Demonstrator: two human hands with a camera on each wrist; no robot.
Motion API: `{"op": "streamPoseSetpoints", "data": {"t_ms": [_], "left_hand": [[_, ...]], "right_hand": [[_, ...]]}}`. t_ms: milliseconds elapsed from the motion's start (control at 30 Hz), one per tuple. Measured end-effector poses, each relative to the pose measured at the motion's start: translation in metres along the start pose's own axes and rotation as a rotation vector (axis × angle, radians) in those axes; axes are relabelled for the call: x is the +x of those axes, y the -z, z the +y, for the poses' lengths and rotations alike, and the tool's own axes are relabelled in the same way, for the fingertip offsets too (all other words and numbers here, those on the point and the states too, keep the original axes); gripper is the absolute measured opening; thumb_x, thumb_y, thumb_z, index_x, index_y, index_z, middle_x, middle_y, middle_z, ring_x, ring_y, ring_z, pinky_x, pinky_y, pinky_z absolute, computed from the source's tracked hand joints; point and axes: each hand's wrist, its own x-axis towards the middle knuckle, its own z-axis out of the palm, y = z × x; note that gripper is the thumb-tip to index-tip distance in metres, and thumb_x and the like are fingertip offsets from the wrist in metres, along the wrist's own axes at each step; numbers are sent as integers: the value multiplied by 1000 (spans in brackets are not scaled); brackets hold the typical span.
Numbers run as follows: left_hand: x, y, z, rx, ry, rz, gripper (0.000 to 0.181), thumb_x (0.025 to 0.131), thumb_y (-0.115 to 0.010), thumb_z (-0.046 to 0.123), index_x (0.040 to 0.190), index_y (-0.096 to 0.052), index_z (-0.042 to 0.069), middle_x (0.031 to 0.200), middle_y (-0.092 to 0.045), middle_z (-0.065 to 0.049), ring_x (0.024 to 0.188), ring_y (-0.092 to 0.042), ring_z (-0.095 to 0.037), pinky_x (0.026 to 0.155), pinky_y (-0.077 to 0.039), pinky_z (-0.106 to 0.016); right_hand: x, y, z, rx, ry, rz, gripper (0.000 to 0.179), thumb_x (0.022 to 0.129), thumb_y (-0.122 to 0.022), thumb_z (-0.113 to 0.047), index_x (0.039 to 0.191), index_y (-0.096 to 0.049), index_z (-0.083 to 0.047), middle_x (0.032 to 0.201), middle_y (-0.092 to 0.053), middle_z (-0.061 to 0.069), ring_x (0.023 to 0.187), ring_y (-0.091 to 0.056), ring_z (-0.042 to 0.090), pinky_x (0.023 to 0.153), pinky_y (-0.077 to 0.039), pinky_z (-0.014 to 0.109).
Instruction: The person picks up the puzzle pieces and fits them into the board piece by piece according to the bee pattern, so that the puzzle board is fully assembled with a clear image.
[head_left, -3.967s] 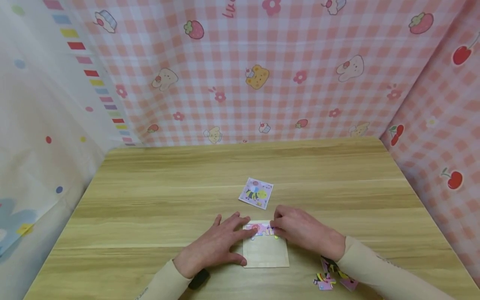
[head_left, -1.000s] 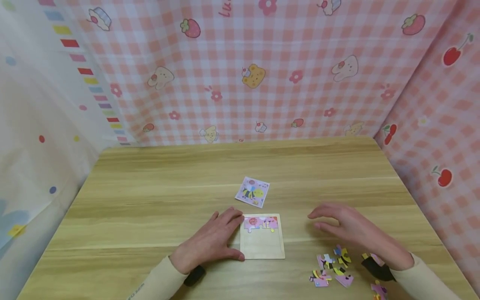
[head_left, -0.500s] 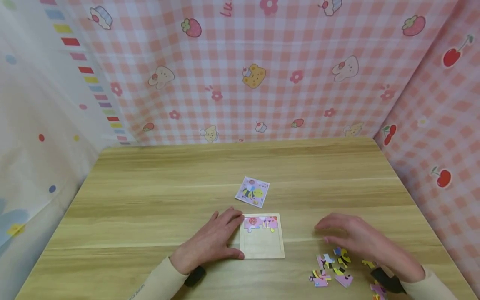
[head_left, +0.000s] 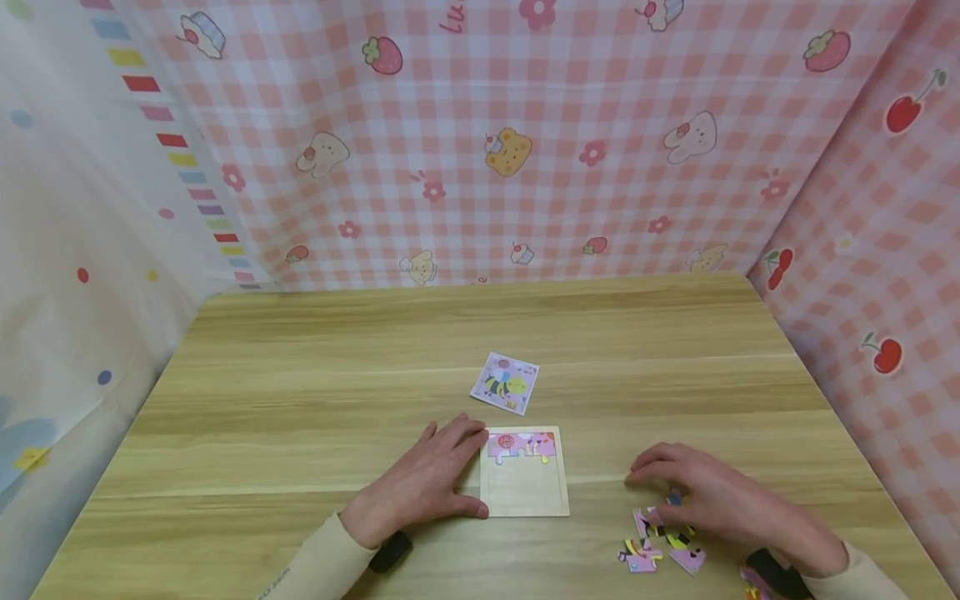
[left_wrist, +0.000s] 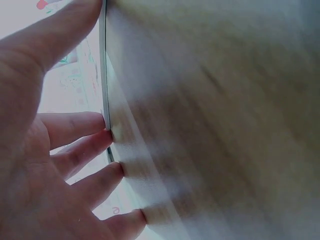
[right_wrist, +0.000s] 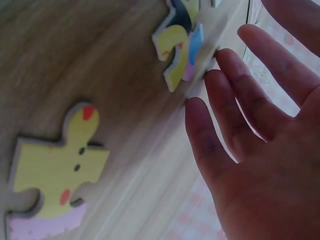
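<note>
My left hand [head_left: 423,483] rests at the left edge of a square wooden puzzle tray [head_left: 525,492], fingertips and thumb against its rim. Along the tray's top lie joined pink puzzle pieces [head_left: 521,444]. My right hand [head_left: 712,500] hovers palm down over loose puzzle pieces [head_left: 641,557] to the right of the tray, partly hiding them. In the right wrist view its fingers [right_wrist: 200,132] are spread and hold nothing. A yellow face puzzle piece [right_wrist: 60,165] lies on the table there, with a black and yellow puzzle piece [right_wrist: 172,55] closer to the fingertips.
Behind the tray lies a small bee picture card [head_left: 505,383]. Another loose puzzle piece [head_left: 754,582] is partly covered by the right wrist's dark strap [head_left: 780,573]. A pink checked curtain [head_left: 555,208] stands along the table's [head_left: 337,350] far edge.
My right hand has left the tray, where pieces now fill the top row, and moved right to lower over the loose pieces. My left hand has drawn back from the pieces to the rim.
</note>
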Motion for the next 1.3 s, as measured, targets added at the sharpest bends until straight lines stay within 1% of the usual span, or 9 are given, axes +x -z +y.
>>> {"op": "streamPoseSetpoints", "data": {"t_ms": [133,267,400,533,667,867,967,1133,1300], "left_hand": [[0,0,0,-3,2,-1,94,83,-81,58,152,-49,4,157,-41,-9,153,-30,-33,120,-28,-63],[0,0,-1,-7,4,-2,94,83,-81,57,152,-49,4,157,-41,-9,153,-30,-33,120,-28,-63],[-1,0,-1,-7,5,-1,94,82,-81,57,153,-48,4,158,-41,-9,153,-30,-33,119,-28,-64],[-1,0,-1,-9,1,4,94,83,-81,57,153,-48,4,158,-41,-9,153,-30,-33,120,-27,-63],[-1,0,0,-15,-1,6,95,82,-81,57,153,-48,4,158,-41,-10,153,-29,-34,120,-26,-63],[-1,0,0,-26,3,6,95,82,-82,56,153,-48,3,159,-40,-10,153,-29,-34,120,-25,-64],[-1,0,0,-30,5,5,96,82,-83,56,153,-47,3,159,-40,-11,153,-28,-34,121,-24,-64],[-1,-1,0,-23,5,5,96,82,-83,56,153,-47,3,159,-40,-11,153,-28,-34,120,-25,-64],[0,-1,1,-21,14,-1,96,82,-82,57,153,-47,4,159,-40,-10,153,-28,-33,121,-25,-63]], "right_hand": [[-1,-3,1,-31,35,20,38,87,-85,-33,120,-75,-18,124,-60,-6,110,-55,14,88,-52,32],[1,-6,1,-72,67,40,42,84,-87,-31,123,-73,-19,124,-58,-6,110,-53,14,88,-51,34],[5,-6,1,-88,63,48,42,84,-88,-28,122,-72,-20,124,-57,-6,110,-52,13,88,-51,36],[13,-6,4,-94,60,87,38,82,-89,-25,117,-74,-19,119,-59,-6,107,-54,13,86,-51,36],[20,-5,8,-80,36,90,34,83,-88,-21,114,-75,-18,113,-60,-7,103,-56,12,85,-53,36],[27,3,8,-31,-30,29,29,88,-84,-23,115,-75,-16,112,-62,-7,100,-59,13,83,-54,34],[26,5,7,-18,-58,13,31,87,-85,-25,115,-75,-14,110,-62,-9,97,-59,10,81,-54,32],[20,6,7,-46,-85,22,32,84,-88,-26,111,-75,-16,106,-60,-12,93,-57,5,79,-54,31],[17,4,7,-85,-79,35,28,82,-89,-26,106,-74,-20,105,-59,-14,94,-57,4,78,-54,32]]}}
